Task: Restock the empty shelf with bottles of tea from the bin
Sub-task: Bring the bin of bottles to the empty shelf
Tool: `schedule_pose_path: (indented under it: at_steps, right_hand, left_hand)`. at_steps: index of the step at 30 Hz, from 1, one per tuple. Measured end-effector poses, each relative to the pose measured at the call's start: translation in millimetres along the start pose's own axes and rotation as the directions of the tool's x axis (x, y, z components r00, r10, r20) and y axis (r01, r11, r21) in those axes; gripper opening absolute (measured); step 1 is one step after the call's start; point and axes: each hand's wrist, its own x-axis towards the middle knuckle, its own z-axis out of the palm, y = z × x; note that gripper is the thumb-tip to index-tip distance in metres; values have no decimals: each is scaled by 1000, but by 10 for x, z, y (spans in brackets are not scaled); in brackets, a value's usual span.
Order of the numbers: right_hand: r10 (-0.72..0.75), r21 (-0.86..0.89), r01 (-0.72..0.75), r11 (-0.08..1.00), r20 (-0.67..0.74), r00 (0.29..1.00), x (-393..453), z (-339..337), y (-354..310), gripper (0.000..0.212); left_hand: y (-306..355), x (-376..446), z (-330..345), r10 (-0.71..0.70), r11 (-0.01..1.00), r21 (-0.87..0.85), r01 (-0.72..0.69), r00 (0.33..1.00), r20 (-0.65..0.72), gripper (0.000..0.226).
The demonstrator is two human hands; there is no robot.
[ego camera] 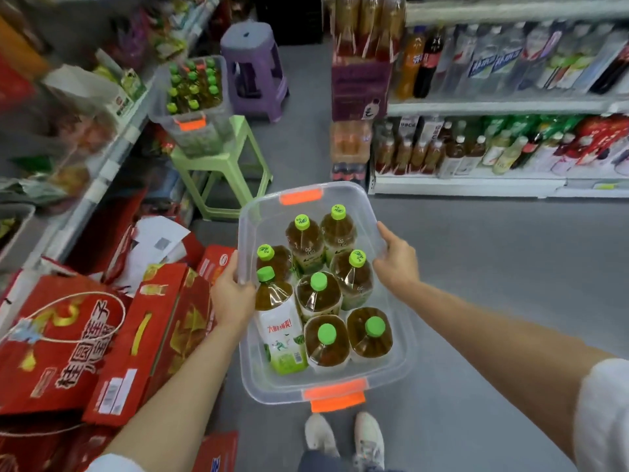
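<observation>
I hold a clear plastic bin [401, 338] with orange latches above the grey floor. My left hand [231, 294] grips its left rim and my right hand [396, 262] grips its right rim. Inside stand several bottles of green tea [369, 337] with green caps; one bottle [280, 330] leans so its white label shows. The drink shelves [476, 183] at the right are filled with bottles. No empty shelf shows in view.
A second clear bin [195, 131] of tea bottles sits on a green stool [235, 165] ahead at the left, with a purple stool [253, 66] behind it. Red gift boxes [85, 342] crowd the floor at the left. Grey floor [493, 267] lies ahead right.
</observation>
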Motion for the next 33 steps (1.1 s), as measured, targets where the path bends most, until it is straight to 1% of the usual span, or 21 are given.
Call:
schedule_pose_path:
  at_steps: [3,7,13,16,19,22,25,29,33]
  right_hand:
    - [-17,-7,17,1000,-12,1000,501,125,-359,73]
    - [6,-2,-7,1000,-28,1000,1170,407,-710,72]
    - [26,26,-25,999,-29,999,2073,756,-1387,71]
    - [10,59,-7,998,-45,999,2467,826,-1713,70]
    - [-30,22,32,999,-74,997,2911,840,-2008,69]
    - [-52,7,53,999,-108,993,3443,832,-2253,67]
    - [-72,-25,70,997,-119,990,4079,834,-2431,68]
    - [-65,-52,59,997,-120,991,4938,844,-2697,72]
    - [-88,-52,83,995,-116,989,5738,866,-3049,69]
  left_hand:
    - [152,597,-4,0,1000,-11,0,1000,3,64]
    - [286,1488,17,8,999,-46,-6,1000,28,63]
    - [450,2761,-71,9,1000,-19,-8,999,34,62]
    - [688,3352,-93,46,999,-26,-45,997,57,60]
    - [967,3846,-74,87,996,-20,-86,995,49,61]
    - [1156,4393,50,77,997,-5,-77,995,57,66]
    - [1389,4919,249,110,994,-7,-110,990,85,65]
    - [1728,5647,536,107,994,-11,-106,993,56,70]
    - [2008,6380,741,82,995,-52,-81,996,17,70]
